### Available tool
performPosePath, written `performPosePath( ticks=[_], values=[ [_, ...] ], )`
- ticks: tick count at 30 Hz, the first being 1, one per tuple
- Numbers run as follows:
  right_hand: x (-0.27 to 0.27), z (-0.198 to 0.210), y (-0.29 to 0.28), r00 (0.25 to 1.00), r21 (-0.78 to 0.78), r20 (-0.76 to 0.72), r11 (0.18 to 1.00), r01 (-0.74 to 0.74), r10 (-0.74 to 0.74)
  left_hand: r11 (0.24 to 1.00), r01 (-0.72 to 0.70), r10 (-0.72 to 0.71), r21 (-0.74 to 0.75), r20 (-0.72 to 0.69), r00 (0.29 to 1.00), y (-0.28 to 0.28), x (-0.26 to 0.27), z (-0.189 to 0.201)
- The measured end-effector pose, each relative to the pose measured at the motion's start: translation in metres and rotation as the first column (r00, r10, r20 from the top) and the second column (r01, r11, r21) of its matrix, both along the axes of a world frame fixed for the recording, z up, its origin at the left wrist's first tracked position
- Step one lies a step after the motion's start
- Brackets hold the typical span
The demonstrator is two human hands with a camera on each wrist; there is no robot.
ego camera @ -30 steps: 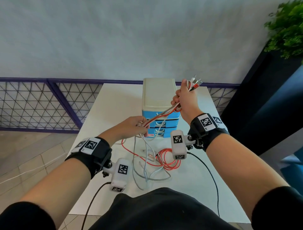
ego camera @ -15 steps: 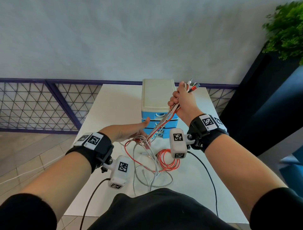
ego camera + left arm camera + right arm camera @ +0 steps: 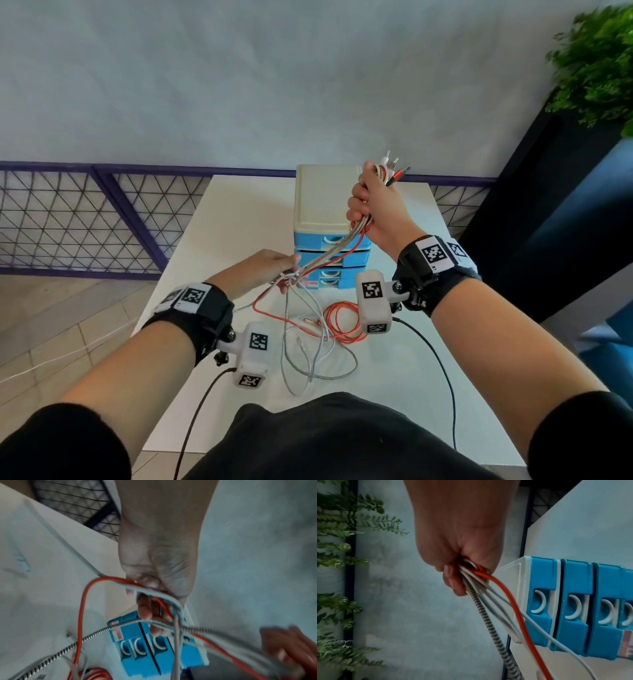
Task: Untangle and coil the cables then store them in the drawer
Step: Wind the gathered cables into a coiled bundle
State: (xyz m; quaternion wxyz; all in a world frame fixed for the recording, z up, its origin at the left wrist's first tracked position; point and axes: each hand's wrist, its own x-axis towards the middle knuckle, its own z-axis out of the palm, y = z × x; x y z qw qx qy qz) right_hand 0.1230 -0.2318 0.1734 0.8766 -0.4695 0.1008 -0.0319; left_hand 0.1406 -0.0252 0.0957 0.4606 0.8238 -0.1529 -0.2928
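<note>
My right hand (image 3: 371,209) (image 3: 453,566) is raised in front of the drawer unit (image 3: 329,198) and grips a bundle of cables, with their plug ends (image 3: 394,168) sticking out above the fist. A red cable (image 3: 513,608), white cables (image 3: 537,628) and a braided black-and-white cable (image 3: 325,257) (image 3: 481,615) run taut down to my left hand (image 3: 274,267) (image 3: 154,592), whose fingers curl round them lower down. Below it the tangle (image 3: 308,329) hangs onto the white table (image 3: 239,219), with a red coil (image 3: 342,322) beside it. All blue drawers (image 3: 573,601) are closed.
The cream-topped drawer unit stands at the middle back of the table. A purple mesh railing (image 3: 85,219) runs behind and left. A green plant (image 3: 596,68) on a dark stand is at the right. Black camera leads (image 3: 442,377) trail over the table's near edge.
My left hand has slid back up the cables toward the drawer unit. My right hand has risen slightly, keeping the bundle taut, and the loose tangle on the table has shifted.
</note>
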Motion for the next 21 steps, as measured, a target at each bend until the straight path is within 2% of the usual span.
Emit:
performPosePath(
  ticks=[5,8,10,12,16,19,21],
  values=[
    [0.005,0.008,-0.002,0.995,0.006,0.017,0.995,0.097,-0.097,0.962,-0.135,0.126,-0.239,-0.054,0.991,0.008,-0.001,0.000],
    [0.006,0.007,-0.004,0.982,-0.022,0.039,0.983,0.184,-0.183,0.928,-0.293,0.324,-0.230,0.108,0.940,0.011,0.002,0.001],
    [0.006,0.006,-0.003,0.973,-0.063,0.047,0.971,0.229,-0.227,0.929,-0.310,0.354,-0.201,0.238,0.905,0.010,0.001,0.004],
    [0.007,0.007,-0.001,0.965,-0.085,0.054,0.962,0.259,-0.255,0.944,-0.291,0.328,-0.157,0.323,0.888,0.006,-0.003,0.006],
    [0.008,0.008,0.004,0.967,-0.104,0.045,0.961,0.256,-0.252,0.986,-0.159,0.110,0.049,0.519,0.848,-0.006,-0.008,0.000],
    [0.009,0.007,0.006,0.971,-0.111,0.032,0.965,0.237,-0.235,0.977,-0.056,-0.064,0.206,0.531,0.845,-0.010,-0.002,-0.010],
    [0.008,0.006,0.005,0.974,-0.117,0.022,0.967,0.228,-0.227,0.973,-0.050,-0.077,0.227,0.517,0.852,-0.011,0.001,-0.012]
  ],
)
